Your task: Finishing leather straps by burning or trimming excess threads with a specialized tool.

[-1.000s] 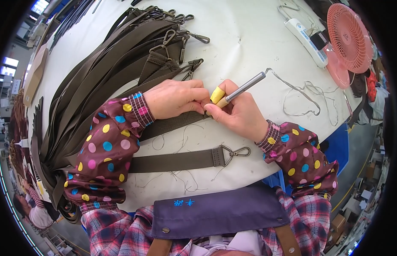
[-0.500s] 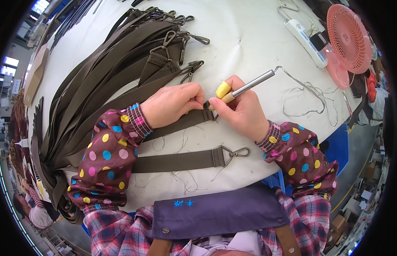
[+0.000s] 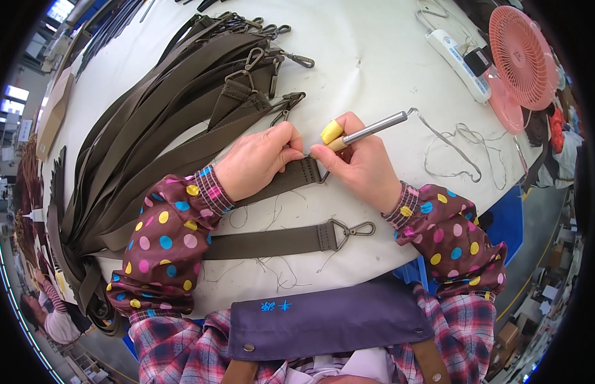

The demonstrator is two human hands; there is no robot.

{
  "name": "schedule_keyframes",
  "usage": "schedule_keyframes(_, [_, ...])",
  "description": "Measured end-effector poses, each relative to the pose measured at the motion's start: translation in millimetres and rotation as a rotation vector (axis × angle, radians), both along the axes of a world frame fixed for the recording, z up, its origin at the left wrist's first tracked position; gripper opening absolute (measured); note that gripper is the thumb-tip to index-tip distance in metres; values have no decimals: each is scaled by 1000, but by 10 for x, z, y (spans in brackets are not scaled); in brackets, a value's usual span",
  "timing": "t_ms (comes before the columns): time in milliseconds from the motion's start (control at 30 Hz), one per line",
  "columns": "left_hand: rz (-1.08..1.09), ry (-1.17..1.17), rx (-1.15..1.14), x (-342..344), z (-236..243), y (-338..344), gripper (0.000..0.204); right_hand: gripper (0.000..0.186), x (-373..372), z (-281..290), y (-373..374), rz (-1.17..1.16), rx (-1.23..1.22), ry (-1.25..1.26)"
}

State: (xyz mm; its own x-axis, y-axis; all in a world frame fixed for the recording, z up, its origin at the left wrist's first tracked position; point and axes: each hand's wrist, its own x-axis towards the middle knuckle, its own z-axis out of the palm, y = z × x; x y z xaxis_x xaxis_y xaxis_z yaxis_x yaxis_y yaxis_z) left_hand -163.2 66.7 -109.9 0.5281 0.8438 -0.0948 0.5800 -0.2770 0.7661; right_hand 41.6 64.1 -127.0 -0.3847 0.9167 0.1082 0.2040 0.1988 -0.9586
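My left hand [image 3: 256, 160] is closed in a pinch at the upper edge of a dark olive webbing strap [image 3: 278, 185], beside its stitched end and metal ring. Any thread between those fingertips is too small to make out. My right hand [image 3: 361, 163], with a yellow cover [image 3: 331, 132] on one finger, grips a corded pen-shaped tool [image 3: 375, 127] with a silver barrel. Its working tip is hidden at the strap end, close to my left fingertips. Nearer to me lies a second strap [image 3: 272, 244], ending in a metal snap hook [image 3: 355, 229].
A large heap of similar straps [image 3: 131, 128] with hooks covers the table's left side. Loose thread ends lie on the white tabletop [image 3: 368, 83]. At the far right stand a power strip [image 3: 457, 64] and a pink fan [image 3: 523, 57]. A blue bin [image 3: 505, 224] sits below the right edge.
The pen-shaped tool and my right hand have shifted slightly left. My left wrist has turned a little, and its forearm has moved slightly right, while the fingertips stay at the strap end.
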Motion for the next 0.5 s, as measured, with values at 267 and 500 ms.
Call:
schedule_keyframes(267, [13, -6, 31, 14, -36, 4, 11, 28, 12, -16, 9, 6, 21, -37])
schedule_keyframes(500, [7, -2, 25, 14, -12, 4, 8, 29, 8, -3, 13, 10, 29, -50])
